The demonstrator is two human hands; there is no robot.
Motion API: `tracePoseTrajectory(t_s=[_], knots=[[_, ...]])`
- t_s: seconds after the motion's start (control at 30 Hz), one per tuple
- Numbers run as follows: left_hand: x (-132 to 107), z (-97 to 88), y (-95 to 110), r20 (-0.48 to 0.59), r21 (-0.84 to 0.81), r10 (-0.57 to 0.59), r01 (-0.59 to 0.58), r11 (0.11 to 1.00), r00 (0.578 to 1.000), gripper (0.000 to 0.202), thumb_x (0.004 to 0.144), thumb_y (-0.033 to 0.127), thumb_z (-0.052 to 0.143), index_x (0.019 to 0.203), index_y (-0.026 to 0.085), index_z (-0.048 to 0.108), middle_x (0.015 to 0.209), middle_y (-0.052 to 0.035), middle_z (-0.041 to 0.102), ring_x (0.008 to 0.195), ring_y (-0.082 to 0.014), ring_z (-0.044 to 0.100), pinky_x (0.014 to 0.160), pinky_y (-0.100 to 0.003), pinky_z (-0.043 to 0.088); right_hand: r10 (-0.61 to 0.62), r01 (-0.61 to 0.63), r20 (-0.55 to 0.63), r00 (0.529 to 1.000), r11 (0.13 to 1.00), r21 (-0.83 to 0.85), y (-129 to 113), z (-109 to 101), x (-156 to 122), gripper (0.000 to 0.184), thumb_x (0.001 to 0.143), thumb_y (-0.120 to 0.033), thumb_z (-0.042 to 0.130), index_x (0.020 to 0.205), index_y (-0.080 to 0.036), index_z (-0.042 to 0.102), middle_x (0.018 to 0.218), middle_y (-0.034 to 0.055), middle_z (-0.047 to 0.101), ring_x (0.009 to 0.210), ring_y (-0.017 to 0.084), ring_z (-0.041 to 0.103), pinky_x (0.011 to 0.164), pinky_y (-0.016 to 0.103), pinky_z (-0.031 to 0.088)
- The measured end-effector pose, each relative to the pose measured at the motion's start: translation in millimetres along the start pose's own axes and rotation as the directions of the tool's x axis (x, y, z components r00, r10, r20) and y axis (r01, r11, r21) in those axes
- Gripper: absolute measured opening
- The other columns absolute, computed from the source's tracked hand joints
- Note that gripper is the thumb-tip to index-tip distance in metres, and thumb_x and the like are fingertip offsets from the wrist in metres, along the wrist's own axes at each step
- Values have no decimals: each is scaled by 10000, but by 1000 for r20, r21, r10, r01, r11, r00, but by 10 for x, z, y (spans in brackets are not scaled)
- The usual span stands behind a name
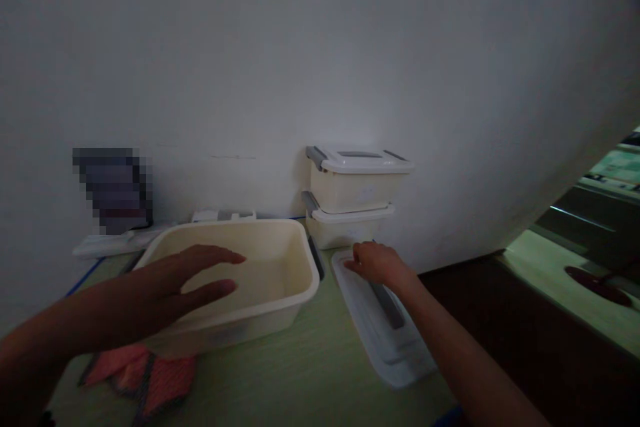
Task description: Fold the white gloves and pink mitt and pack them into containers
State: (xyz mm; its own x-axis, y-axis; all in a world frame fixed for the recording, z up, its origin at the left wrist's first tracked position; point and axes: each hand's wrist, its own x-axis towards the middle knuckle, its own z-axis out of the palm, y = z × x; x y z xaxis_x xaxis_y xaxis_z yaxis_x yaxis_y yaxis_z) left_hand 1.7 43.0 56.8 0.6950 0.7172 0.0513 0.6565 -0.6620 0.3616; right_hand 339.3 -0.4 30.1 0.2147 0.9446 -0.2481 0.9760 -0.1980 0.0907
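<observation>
My left hand (190,280) hovers over the near left part of a cream plastic storage bin (280,310). Its thumb and fingers are spread apart and hold nothing. The bin stands without a lid, and its inside looks bare where it shows. To the right, my right hand (377,263) is above the far end of a pale translucent lid (397,360) with a grey handle. Its fingers are loosely bent, the thumb a little apart, with nothing visible between them. Whether it touches the lid, I cannot tell.
Two smaller lidded boxes with grey latches, an upper one (357,190) and a lower one (340,230), are stacked against the wall. A red cloth (167,377) lies before the bin on the green tabletop (280,373). A blurred-out object (117,190) stands back left.
</observation>
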Motion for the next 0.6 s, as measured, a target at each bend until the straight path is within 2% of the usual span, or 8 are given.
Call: tracePoseTrajectory(t_s=[0.13, 0.2, 0.3, 0.4, 0.5, 0.6], knots=[[-50, -70, -133, -75, 3, -73, 74, 997, 994, 402, 808, 463, 479, 1181, 323, 527, 1244, 24, 562, 1110, -247, 535, 934, -331, 413, 3, -6, 110, 994, 1000, 30, 50, 69, 28, 568, 720, -429, 596, 1174, -100, 509, 1158, 229, 540, 1058, 348, 538, 829, 448, 422], [-66, -89, -208, -98, 1, -108, 108, 994, 989, 422, 805, 483, 468, 1181, 298, 523, 1256, 7, 550, 1129, -247, 515, 964, -361, 383, -11, -1, 172, 985, 997, 74, 133, 124, 33, 695, 667, -418, 654, 1262, -135, 433, 1235, 221, 469, 1042, 341, 547, 792, 435, 456], [-60, -116, -326, -142, -5, -159, 160, 987, 977, 493, 784, 519, 444, 1191, 249, 514, 1316, -35, 487, 1182, -255, 460, 1004, -410, 329, -41, -1, 253, 967, 986, 166, 268, 176, 43, 823, 648, -425, 665, 1355, -216, 299, 1318, 186, 367, 983, 307, 578, 638, 368, 527], [-23, -143, -401, -130, -29, -195, 193, 981, 972, 510, 750, 516, 418, 1150, 228, 548, 1338, -61, 460, 1222, -257, 420, 1014, -407, 319, -54, -25, 317, 947, 970, 240, 361, 184, 66, 869, 628, -413, 679, 1373, -270, 257, 1351, 166, 305, 992, 329, 565, 518, 329, 544], [23, -141, -415, -130, -26, -236, 235, 972, 963, 514, 700, 512, 412, 1066, 204, 600, 1303, -98, 495, 1223, -277, 421, 1006, -413, 332, -63, -38, 341, 938, 959, 281, 412, 171, 89, 869, 620, -382, 692, 1373, -283, 269, 1364, 172, 278, 1028, 366, 535, 516, 344, 552], [55, -103, -415, -254, -10, -250, 255, 967, 934, 499, 658, 517, 450, 1006, 206, 626, 1229, -102, 560, 1192, -278, 461, 978, -389, 376, -73, -41, 348, 935, 950, 308, 449, 154, 87, 806, 650, -303, 677, 1363, -291, 301, 1356, 173, 306, 1033, 361, 535, 553, 366, 556]])
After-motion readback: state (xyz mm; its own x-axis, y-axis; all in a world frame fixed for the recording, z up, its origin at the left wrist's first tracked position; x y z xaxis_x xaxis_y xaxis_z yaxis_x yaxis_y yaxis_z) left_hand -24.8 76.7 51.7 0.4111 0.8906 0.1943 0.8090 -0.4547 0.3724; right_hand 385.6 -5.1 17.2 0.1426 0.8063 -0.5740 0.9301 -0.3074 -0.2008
